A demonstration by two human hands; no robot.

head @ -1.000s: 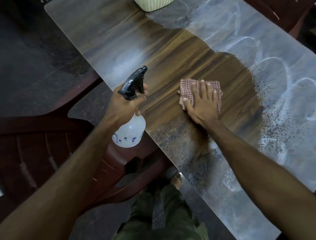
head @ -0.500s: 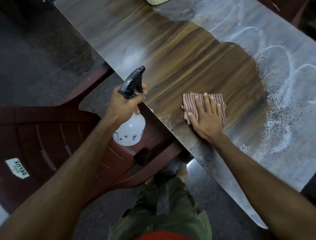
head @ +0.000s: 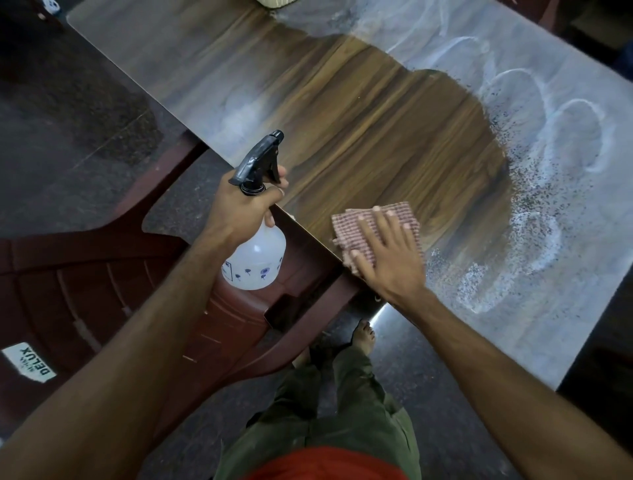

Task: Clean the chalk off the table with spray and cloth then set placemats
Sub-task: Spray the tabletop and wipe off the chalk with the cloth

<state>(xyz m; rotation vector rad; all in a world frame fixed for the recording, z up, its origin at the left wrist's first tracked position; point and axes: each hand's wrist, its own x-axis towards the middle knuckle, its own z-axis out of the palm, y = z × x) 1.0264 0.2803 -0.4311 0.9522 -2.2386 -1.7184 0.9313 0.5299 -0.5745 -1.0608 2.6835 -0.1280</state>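
Note:
A long wooden table (head: 359, 113) runs diagonally, with a dark wiped patch in its middle and white chalk swirls (head: 568, 144) over its right part. My right hand (head: 387, 260) presses flat on a folded red checked cloth (head: 346, 226) at the table's near edge. My left hand (head: 239, 212) grips the neck of a clear spray bottle (head: 257, 263) with a black trigger head, held off the table over a chair.
A dark red plastic chair (head: 102, 281) stands left of the table, under the bottle. A pale woven object (head: 274, 2) sits at the table's far end. Chalk haze remains on the table's left part. My legs and a bare foot (head: 363, 339) stand on dark floor.
My right hand has dragged the cloth toward me, from the middle of the wiped patch to the table's near edge. The spray bottle stays in my left hand, about where it was.

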